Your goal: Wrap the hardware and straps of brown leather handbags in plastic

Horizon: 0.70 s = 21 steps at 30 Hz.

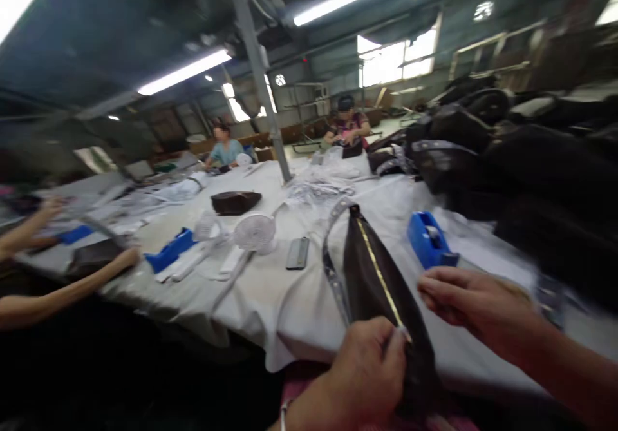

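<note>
A dark brown handbag (360, 276) with a gold zipper (376, 260) lies at the table's near edge, its zipper running toward me. My left hand (371, 366) is closed on the bag at the near end of the zipper, thumb and fingers pinched together. A strap with metal eyelets (331, 270) loops along the bag's left side. To the right of the bag, my right hand (468, 302) is raised with its fingers pinched; whatever is between them is too small to make out. Just beyond that hand stands a blue tape dispenser (427, 238).
A phone (297, 253), white fans (253, 232), another blue dispenser (170, 250) and a brown bag (235, 202) lie on the white-covered table (270, 296). Dark bags (531, 154) pile up at right. A co-worker's arms (72, 296) reach in from the left; two people sit across.
</note>
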Tool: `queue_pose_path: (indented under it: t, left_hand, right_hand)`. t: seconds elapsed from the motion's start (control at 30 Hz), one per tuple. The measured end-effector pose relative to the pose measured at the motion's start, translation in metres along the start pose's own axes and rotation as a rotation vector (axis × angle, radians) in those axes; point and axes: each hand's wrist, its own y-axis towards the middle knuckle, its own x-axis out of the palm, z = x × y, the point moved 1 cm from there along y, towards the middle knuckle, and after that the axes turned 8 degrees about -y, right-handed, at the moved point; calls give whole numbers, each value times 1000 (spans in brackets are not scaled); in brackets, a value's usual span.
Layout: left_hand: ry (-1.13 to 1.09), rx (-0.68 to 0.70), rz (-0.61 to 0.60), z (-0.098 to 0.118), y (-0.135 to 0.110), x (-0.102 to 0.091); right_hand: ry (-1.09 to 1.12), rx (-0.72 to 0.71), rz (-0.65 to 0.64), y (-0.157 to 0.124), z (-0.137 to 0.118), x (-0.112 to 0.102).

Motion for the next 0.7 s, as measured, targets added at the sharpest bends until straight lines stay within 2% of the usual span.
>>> queue_pose_path:
  t: [0.03,0.13,0.23,0.4,0.5,0.6,0.7]
  left_hand:
    - [42,58,-2,2,4,3]
    - [125,190,-14,2,11,13]
    - [205,278,-13,0,8,20]
    - [435,379,90,-2,7,26]
    - [540,441,129,-2,9,29]
    - [597,487,132,-3,8,32]
    - [606,499,137,-5,7,34]
  right_hand:
    - [63,5,-67,-5,0,5]
    - [98,77,-121,-12,-2,20]
    - [62,146,-120,-18,-1,26]
    - [-14,196,-90,-25,3,20]
    - [-41,293,-55,-25,7,19]
    - [-86,392,-41,-23,9,21]
    - [-143,418,-38,-23,8,23]
